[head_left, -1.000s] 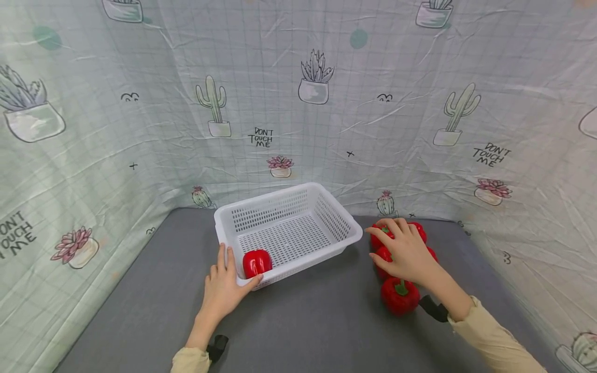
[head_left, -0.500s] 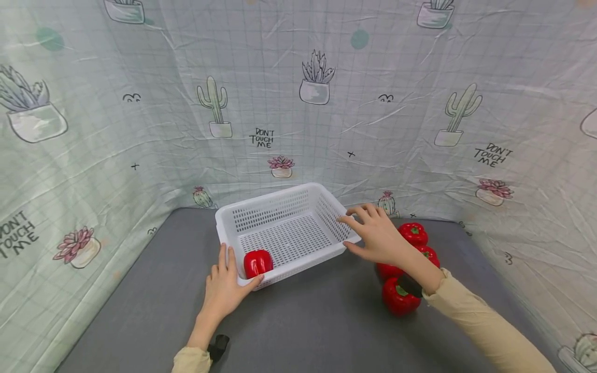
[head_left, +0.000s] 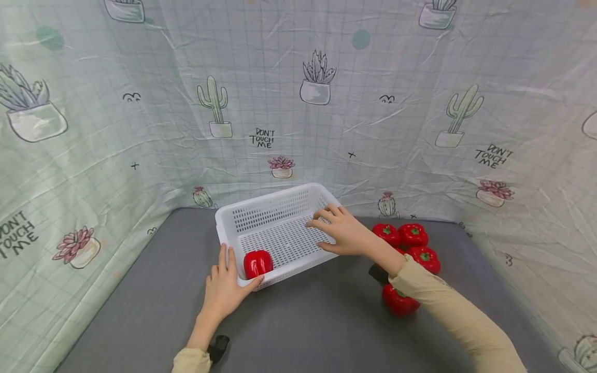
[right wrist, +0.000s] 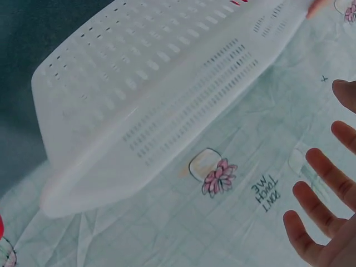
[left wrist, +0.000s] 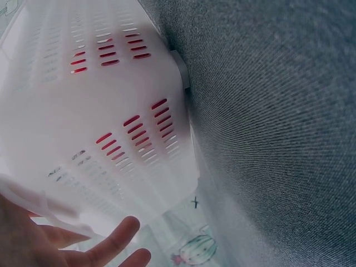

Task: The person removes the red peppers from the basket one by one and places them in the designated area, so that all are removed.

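Note:
A white perforated plastic basket [head_left: 275, 238] stands on the grey tabletop, one red bell pepper [head_left: 258, 264] lying in its near left corner. My left hand [head_left: 224, 287] rests on that corner, its fairly straight fingers at the left rim and its thumb along the front rim. In the left wrist view red shows through the slots of the basket wall [left wrist: 83, 117]. Over the basket's right part hovers my right hand [head_left: 342, 232], fingers spread. The right wrist view shows those fingers [right wrist: 328, 172] apart from the basket, holding nothing.
Right of the basket several more red bell peppers [head_left: 413, 235] stand grouped; the nearest pepper [head_left: 400, 302] is partly behind my right sleeve [head_left: 448, 305]. A cactus-print curtain [head_left: 317, 129] encloses the back and sides of the grey tabletop [head_left: 303, 326].
My right hand has moved left from above the group of peppers to over the basket, uncovering the back peppers. The left hand and the basket have stayed in place.

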A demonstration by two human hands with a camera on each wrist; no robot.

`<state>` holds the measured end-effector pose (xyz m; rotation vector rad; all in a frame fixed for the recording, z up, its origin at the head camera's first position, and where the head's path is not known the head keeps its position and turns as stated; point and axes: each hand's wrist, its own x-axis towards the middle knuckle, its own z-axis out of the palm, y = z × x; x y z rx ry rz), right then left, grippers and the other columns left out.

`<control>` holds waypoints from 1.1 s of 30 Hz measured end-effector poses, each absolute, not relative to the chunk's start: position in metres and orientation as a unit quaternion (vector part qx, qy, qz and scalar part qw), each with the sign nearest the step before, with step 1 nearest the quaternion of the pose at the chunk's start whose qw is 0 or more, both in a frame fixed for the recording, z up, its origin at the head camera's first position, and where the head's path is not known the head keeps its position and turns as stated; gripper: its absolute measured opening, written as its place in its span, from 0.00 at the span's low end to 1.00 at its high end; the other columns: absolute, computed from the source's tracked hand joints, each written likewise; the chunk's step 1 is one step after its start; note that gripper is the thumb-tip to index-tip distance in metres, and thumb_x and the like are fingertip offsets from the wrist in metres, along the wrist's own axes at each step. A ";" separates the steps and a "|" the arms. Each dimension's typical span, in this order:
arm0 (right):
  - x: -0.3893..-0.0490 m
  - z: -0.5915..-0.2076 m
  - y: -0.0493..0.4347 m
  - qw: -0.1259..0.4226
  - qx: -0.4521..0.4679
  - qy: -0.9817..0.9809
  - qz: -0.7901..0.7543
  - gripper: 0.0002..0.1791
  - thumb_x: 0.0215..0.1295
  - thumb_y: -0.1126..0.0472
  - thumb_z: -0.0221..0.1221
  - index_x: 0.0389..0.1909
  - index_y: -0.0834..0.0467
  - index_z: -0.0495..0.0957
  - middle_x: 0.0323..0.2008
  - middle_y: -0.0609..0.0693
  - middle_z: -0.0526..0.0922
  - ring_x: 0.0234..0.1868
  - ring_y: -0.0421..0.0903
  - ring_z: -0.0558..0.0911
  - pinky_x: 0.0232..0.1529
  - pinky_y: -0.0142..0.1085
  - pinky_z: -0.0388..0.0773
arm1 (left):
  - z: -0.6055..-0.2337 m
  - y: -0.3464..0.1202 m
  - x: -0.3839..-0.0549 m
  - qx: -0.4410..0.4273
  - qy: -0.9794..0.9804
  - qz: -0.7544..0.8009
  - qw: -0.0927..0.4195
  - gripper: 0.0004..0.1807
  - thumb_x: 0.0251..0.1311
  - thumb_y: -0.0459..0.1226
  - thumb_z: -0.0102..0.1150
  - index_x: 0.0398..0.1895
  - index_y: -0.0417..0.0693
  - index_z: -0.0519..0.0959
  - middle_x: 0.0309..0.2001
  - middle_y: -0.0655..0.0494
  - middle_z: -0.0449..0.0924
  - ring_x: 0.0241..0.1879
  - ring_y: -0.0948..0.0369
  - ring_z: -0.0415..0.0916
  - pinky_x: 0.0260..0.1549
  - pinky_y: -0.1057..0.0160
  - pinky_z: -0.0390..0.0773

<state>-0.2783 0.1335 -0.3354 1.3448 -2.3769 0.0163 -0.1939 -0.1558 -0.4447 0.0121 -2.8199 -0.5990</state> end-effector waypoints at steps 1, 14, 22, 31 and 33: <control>-0.280 -0.336 0.130 0.201 0.486 -0.850 0.004 0.25 0.51 0.49 0.62 0.52 0.46 0.72 0.47 0.47 0.73 0.49 0.46 0.67 0.45 0.42 0.69 | -0.445 -0.156 -0.194 0.004 -0.970 -0.206 0.128 0.58 0.43 0.63 0.57 0.68 0.35 0.47 0.70 0.39 0.39 0.51 0.38 0.62 0.46 0.38 0.65; -0.290 -0.357 0.068 0.165 0.511 -0.841 -0.068 0.29 0.53 0.46 0.61 0.57 0.42 0.67 0.48 0.45 0.72 0.49 0.43 0.68 0.45 0.38 0.69 | -0.445 -0.158 -0.192 0.014 -0.973 -0.201 0.114 0.59 0.43 0.66 0.54 0.68 0.35 0.46 0.70 0.39 0.38 0.52 0.37 0.62 0.48 0.37 0.65; -0.282 -0.375 0.035 0.148 0.528 -0.829 -0.109 0.30 0.52 0.44 0.61 0.58 0.39 0.66 0.49 0.44 0.74 0.48 0.42 0.68 0.46 0.35 0.70 | -0.446 -0.157 -0.190 0.013 -0.973 -0.200 0.113 0.59 0.43 0.66 0.54 0.68 0.35 0.47 0.70 0.39 0.38 0.52 0.37 0.63 0.47 0.37 0.66; -0.283 -0.390 0.015 0.159 0.538 -0.819 -0.117 0.32 0.49 0.41 0.61 0.58 0.36 0.65 0.49 0.44 0.74 0.47 0.41 0.69 0.43 0.32 0.69 | -0.447 -0.157 -0.192 0.009 -0.973 -0.196 0.119 0.58 0.44 0.66 0.54 0.68 0.35 0.47 0.70 0.39 0.39 0.52 0.37 0.63 0.47 0.36 0.66; -0.285 -0.391 0.013 0.160 0.540 -0.817 -0.123 0.33 0.49 0.41 0.62 0.59 0.36 0.64 0.49 0.44 0.74 0.47 0.41 0.69 0.42 0.31 0.68 | -0.446 -0.157 -0.193 0.008 -0.973 -0.196 0.122 0.58 0.44 0.66 0.54 0.68 0.35 0.48 0.70 0.39 0.39 0.52 0.37 0.64 0.47 0.36 0.66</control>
